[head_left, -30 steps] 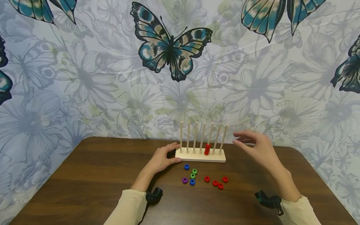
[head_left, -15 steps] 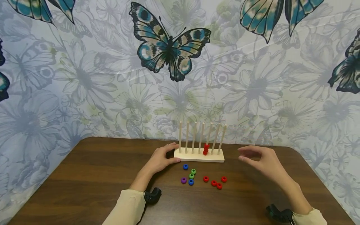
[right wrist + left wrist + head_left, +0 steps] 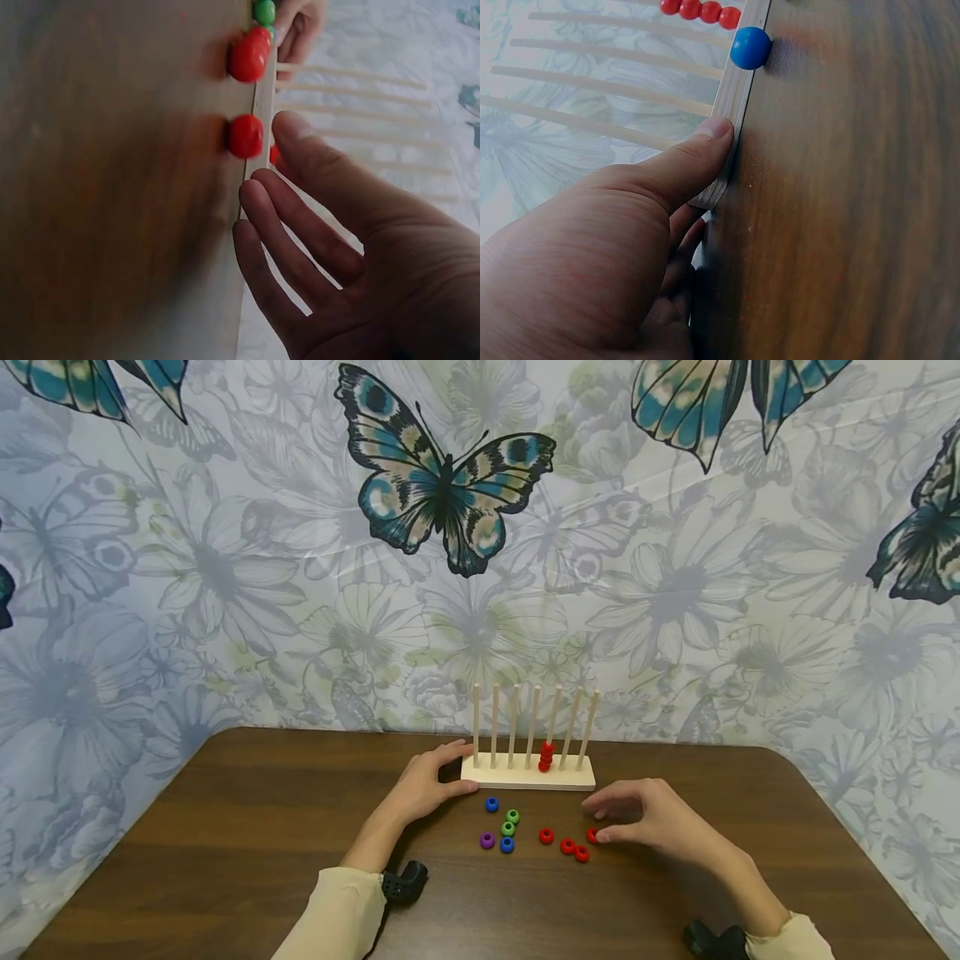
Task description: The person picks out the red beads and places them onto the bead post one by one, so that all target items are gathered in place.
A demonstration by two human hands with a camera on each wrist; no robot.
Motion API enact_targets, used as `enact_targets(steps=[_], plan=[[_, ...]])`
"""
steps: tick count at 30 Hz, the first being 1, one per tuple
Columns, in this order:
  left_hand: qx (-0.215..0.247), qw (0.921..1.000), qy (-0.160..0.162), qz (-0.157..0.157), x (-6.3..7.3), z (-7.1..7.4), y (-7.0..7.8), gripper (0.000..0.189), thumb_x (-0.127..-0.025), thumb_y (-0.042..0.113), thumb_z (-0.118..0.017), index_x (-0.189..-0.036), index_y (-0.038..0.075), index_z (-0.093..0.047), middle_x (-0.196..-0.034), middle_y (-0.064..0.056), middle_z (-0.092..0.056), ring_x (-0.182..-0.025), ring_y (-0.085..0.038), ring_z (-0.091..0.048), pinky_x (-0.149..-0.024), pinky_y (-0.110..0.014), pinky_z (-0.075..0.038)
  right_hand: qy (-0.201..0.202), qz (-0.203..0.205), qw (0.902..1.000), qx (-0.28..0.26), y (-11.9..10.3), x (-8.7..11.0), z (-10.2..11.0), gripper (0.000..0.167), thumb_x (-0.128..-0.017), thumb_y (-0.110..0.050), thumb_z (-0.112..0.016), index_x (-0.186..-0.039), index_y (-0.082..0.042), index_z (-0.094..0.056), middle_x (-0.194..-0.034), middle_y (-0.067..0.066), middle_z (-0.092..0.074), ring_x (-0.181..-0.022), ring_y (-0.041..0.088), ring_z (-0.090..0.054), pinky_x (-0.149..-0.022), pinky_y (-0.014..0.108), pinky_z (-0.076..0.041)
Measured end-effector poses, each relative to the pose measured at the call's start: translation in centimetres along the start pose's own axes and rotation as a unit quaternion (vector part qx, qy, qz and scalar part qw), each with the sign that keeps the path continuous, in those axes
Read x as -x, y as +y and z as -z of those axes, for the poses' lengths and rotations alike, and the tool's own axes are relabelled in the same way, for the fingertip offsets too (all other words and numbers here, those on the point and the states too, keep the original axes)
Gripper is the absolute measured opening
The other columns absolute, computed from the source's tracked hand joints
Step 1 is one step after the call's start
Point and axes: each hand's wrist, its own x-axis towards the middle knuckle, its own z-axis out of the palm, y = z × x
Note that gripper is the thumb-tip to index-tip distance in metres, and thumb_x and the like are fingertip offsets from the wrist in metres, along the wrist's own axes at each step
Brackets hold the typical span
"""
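A wooden peg stand (image 3: pixel 525 781) with a row of upright pegs stands at the table's far edge. Several red beads (image 3: pixel 545 758) are stacked on one of its pegs. My left hand (image 3: pixel 420 787) holds the stand's left end, and in the left wrist view its thumb (image 3: pixel 709 139) lies along the front of the base. My right hand (image 3: pixel 656 817) is at the rightmost loose red bead (image 3: pixel 592 836), thumb and fingers spread apart. In the right wrist view a gap shows between this red bead (image 3: pixel 245 136) and the fingers, which are loosely extended.
More loose red beads (image 3: pixel 567 846) lie in front of the stand. Left of them are two green beads (image 3: pixel 512 816), two blue beads (image 3: pixel 492 804) and a purple bead (image 3: pixel 487 841). A butterfly-patterned cloth (image 3: pixel 300 610) hangs behind the brown table (image 3: pixel 225 827).
My right hand has come down from beside the stand's right end, then left to the rightmost loose red bead. The left hand stays on the stand.
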Motion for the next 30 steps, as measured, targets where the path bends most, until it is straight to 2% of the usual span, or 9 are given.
enact_targets(steps=[6, 12, 16, 19, 22, 25, 30], plan=[[-0.006, 1.0000, -0.001, 0.003, 0.0, 0.1, 0.1, 0.061, -0.092, 0.030, -0.084, -0.147, 0.017, -0.064, -0.161, -0.010, -0.051, -0.151, -0.037, -0.045, -0.122, -0.058, -0.038, -0.016, 0.023, 0.9995, -0.013, -0.3, -0.2, -0.9, 0.029, -0.089, -0.025, -0.086, -0.116, -0.018, -0.080, -0.113, -0.004, -0.078, -0.096, 0.014, -0.073, -0.087, 0.031, -0.061], [-0.003, 1.0000, -0.005, 0.005, 0.1, 0.2, 0.2, 0.060, -0.092, 0.029, -0.084, -0.147, 0.016, -0.064, -0.161, -0.011, -0.051, -0.151, -0.038, -0.044, -0.122, -0.059, -0.037, 0.000, 0.053, 0.9985, -0.011, 0.0, -0.4, -1.7, 0.022, -0.091, -0.016, -0.085, -0.112, -0.017, -0.081, -0.109, -0.003, -0.077, -0.090, 0.015, -0.071, -0.082, 0.030, -0.062], [0.002, 1.0000, -0.008, 0.000, 0.2, 0.3, 0.1, 0.060, -0.092, 0.029, -0.084, -0.147, 0.015, -0.064, -0.161, -0.011, -0.051, -0.151, -0.038, -0.044, -0.123, -0.059, -0.036, 0.013, 0.049, 0.9987, 0.010, 0.2, -0.5, -1.8, 0.020, -0.090, -0.013, -0.085, -0.109, -0.018, -0.082, -0.106, -0.007, -0.077, -0.087, 0.010, -0.070, -0.080, 0.030, -0.062], [0.008, 0.9999, -0.013, -0.004, 0.2, 0.3, 0.0, 0.061, -0.092, 0.030, -0.083, -0.148, 0.015, -0.063, -0.161, -0.010, -0.051, -0.151, -0.037, -0.043, -0.123, -0.058, -0.036, 0.041, 0.038, 0.9980, 0.027, 0.1, -0.5, -1.4, 0.020, -0.090, -0.012, -0.085, -0.109, -0.019, -0.081, -0.105, -0.010, -0.076, -0.087, 0.006, -0.070, -0.080, 0.030, -0.062], [0.010, 0.9998, -0.017, -0.011, 0.1, 0.4, -0.1, 0.061, -0.093, 0.031, -0.083, -0.148, 0.015, -0.063, -0.161, -0.010, -0.051, -0.151, -0.038, -0.043, -0.123, -0.059, -0.035, 0.088, 0.036, 0.9951, 0.029, -0.2, -0.4, -1.0, 0.023, -0.089, -0.007, -0.085, -0.110, -0.015, -0.080, -0.106, -0.008, -0.076, -0.089, 0.006, -0.072, -0.081, 0.031, -0.064], [0.009, 0.9997, -0.018, -0.015, 0.2, 0.4, -0.3, 0.060, -0.093, 0.032, -0.082, -0.148, 0.014, -0.063, -0.160, -0.010, -0.052, -0.150, -0.038, -0.044, -0.123, -0.059, -0.036, 0.137, 0.049, 0.9890, 0.026, -0.6, -0.5, -0.5, 0.028, -0.086, 0.000, -0.085, -0.110, -0.012, -0.080, -0.107, -0.004, -0.076, -0.090, 0.008, -0.075, -0.084, 0.032, -0.064], [0.012, 0.9997, -0.019, -0.013, 0.5, 0.5, -0.4, 0.060, -0.093, 0.032, -0.082, -0.147, 0.014, -0.064, -0.160, -0.011, -0.052, -0.150, -0.038, -0.046, -0.122, -0.058, -0.037, 0.217, 0.057, 0.9735, 0.043, -2.1, -1.2, 0.6, 0.032, -0.086, 0.001, -0.085, -0.111, -0.019, -0.081, -0.107, -0.004, -0.077, -0.089, 0.011, -0.078, -0.082, 0.023, -0.063]])
